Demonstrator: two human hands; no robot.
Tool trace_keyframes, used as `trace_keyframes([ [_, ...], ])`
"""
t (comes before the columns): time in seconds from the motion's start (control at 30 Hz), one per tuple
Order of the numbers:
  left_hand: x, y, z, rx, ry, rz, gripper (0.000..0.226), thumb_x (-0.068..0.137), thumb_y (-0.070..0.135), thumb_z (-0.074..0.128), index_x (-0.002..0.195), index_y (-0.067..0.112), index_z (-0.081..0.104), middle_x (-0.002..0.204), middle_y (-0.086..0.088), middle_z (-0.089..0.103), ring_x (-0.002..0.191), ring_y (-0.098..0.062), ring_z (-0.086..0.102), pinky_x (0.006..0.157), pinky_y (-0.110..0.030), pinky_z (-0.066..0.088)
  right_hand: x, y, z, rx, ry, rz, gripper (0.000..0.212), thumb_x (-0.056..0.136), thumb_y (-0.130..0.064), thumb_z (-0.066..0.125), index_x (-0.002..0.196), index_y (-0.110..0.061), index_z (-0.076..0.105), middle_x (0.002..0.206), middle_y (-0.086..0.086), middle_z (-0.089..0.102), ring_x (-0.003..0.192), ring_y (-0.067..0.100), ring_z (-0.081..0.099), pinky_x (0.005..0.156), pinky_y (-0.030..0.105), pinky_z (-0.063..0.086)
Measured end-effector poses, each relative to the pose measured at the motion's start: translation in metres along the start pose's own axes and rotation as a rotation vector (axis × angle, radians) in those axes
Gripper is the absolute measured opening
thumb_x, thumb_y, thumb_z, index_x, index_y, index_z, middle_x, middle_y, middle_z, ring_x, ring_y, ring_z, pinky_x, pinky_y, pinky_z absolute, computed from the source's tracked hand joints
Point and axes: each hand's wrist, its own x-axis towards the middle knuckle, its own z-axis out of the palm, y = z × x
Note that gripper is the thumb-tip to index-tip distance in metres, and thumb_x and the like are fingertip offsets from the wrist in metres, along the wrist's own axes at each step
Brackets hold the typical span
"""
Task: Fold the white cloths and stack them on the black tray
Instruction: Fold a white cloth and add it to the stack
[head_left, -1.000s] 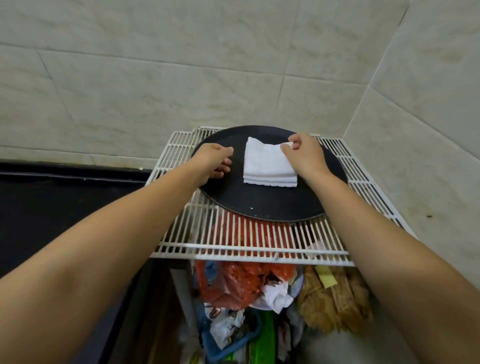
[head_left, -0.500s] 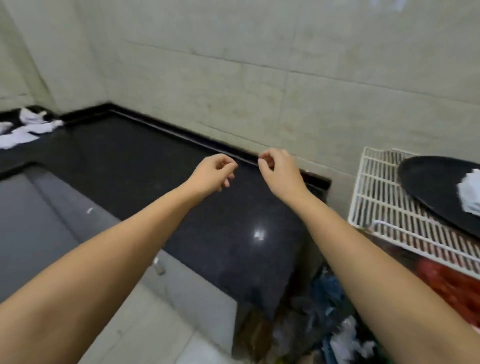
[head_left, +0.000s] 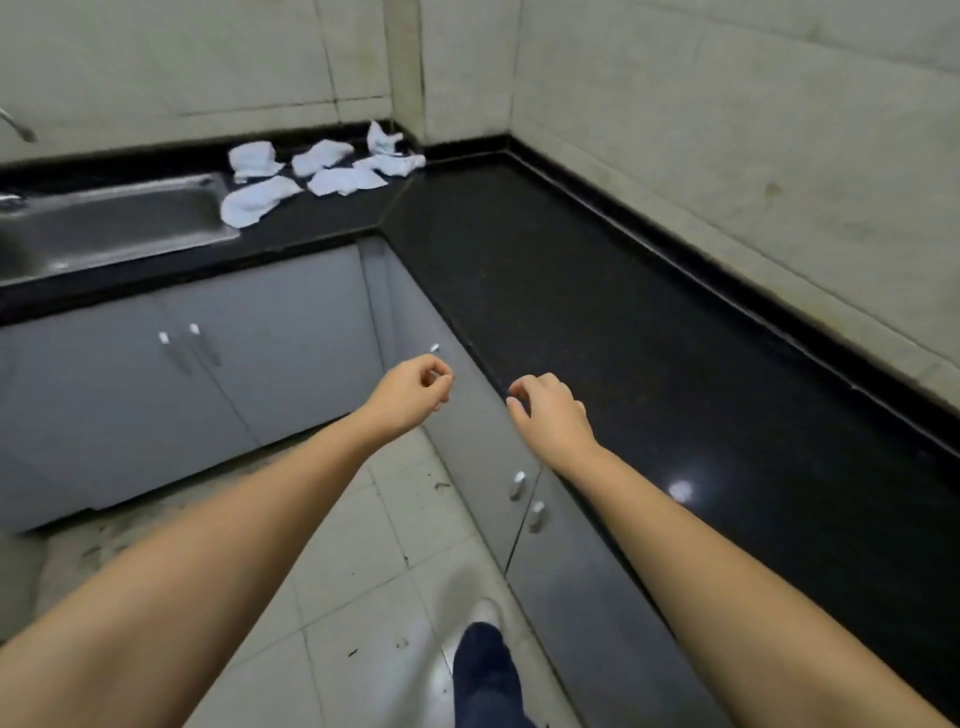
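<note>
- The white cloths (head_left: 317, 171) lie unfolded and crumpled in a loose cluster at the far corner of the black table (head_left: 623, 322), well apart from both hands.
- About six pieces show: some bunched into lumps, one or two spread flatter, and one at the far right standing up against the wall.
- The nearest-left cloth touches the rim of the steel sink (head_left: 109, 228), which is set into the table's left run.
- Grey cabinet doors (head_left: 260, 332) with small metal handles sit under the table on both runs.
- The left hand (head_left: 410, 389) hangs in the air over the cabinets, its grip loosely curled and holding nothing.
- The right hand (head_left: 550, 410) hovers by the table's near edge, fingers likewise loosely curled, grip empty.
- Below, pale floor tiles (head_left: 363, 571) and a dark trouser leg (head_left: 483, 675) show.
</note>
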Motion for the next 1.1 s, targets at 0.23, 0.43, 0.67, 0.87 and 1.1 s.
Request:
trace_keyframes([
  [0.23,0.099,-0.023,-0.049,0.145,0.100,-0.084,0.011,0.095,0.019,0.048,0.097,0.018,0.059,0.088,-0.003,0.064,0.082,-0.019,0.059,0.074,-0.027,0.046,0.137,-0.023,0.020,-0.095,-0.080,-0.165,0.032,0.098,-0.031,0.041,0.124,-0.016,0.053,0.125,0.005,0.052,0.114,0.023,0.049,0.093,0.039,0.038],
  [0.43,0.172,-0.042,-0.084,0.173,0.164,-0.179,0.016,0.095,0.019,0.048,0.103,0.014,0.061,0.093,-0.004,0.065,0.086,-0.019,0.059,0.075,-0.026,0.044,0.241,-0.044,0.025,-0.110,-0.157,-0.257,0.032,0.099,-0.032,0.040,0.124,-0.016,0.053,0.124,0.005,0.051,0.115,0.022,0.049,0.095,0.039,0.039],
  [0.67,0.253,-0.077,-0.120,0.193,0.131,-0.259,0.019,0.096,0.022,0.046,0.108,0.015,0.059,0.098,-0.006,0.065,0.093,-0.021,0.060,0.084,-0.033,0.048,0.338,-0.072,0.048,-0.091,-0.219,-0.293,0.031,0.099,-0.030,0.039,0.124,-0.018,0.052,0.125,0.004,0.051,0.114,0.021,0.049,0.096,0.038,0.039],
  [0.87,0.353,-0.113,-0.168,0.214,0.115,-0.218,0.011,0.096,0.021,0.047,0.100,0.019,0.057,0.093,-0.003,0.063,0.086,-0.018,0.058,0.073,-0.025,0.041,0.434,-0.103,0.072,-0.094,-0.208,-0.250,0.030,0.099,-0.031,0.041,0.123,-0.018,0.053,0.125,0.005,0.051,0.116,0.023,0.048,0.097,0.039,0.037],
  [1.1,0.466,-0.141,-0.251,0.222,0.047,-0.140,0.013,0.093,0.018,0.050,0.097,0.016,0.061,0.088,-0.010,0.065,0.076,-0.017,0.056,0.064,-0.022,0.041,0.553,-0.165,0.089,-0.055,-0.212,-0.123,0.030,0.099,-0.032,0.041,0.123,-0.019,0.053,0.126,0.005,0.049,0.118,0.023,0.047,0.098,0.041,0.036],
])
